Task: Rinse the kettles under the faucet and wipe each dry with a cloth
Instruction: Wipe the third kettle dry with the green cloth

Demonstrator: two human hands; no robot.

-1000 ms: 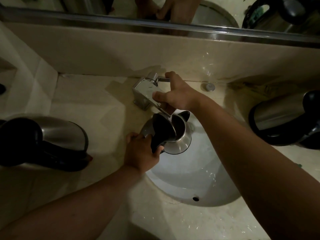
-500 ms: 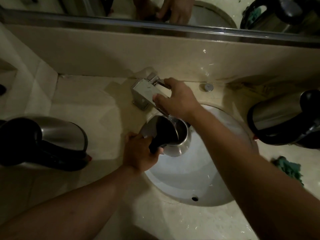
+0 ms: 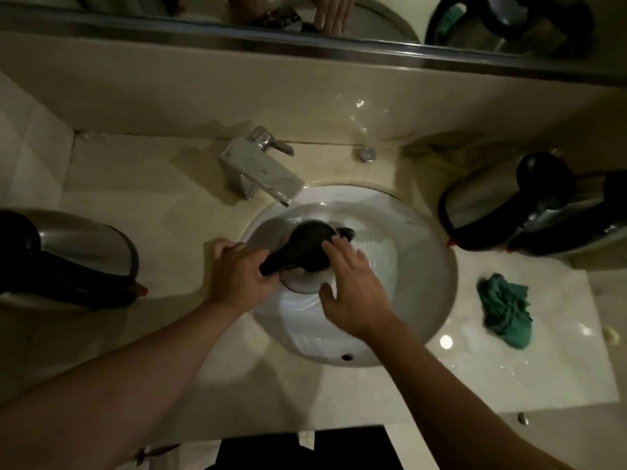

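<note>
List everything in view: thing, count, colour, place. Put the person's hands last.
kettle in the sink: 1, steel body with black lid and handle, held over the basin, lid shut
kettle on the left: 1, steel and black, lying on its side on the counter
kettle on the right: 1, steel and black, on its side on the counter right of the basin
faucet: 1, chrome, behind the basin, spout over it
sink: 1, white, round, set in the counter
cloth: 1, green, crumpled on the counter right of the sink
counter: 1, beige stone
mirror: 1, along the top edge
left hand: gripping the kettle's handle
right hand: open, fingertips on the lid
</note>
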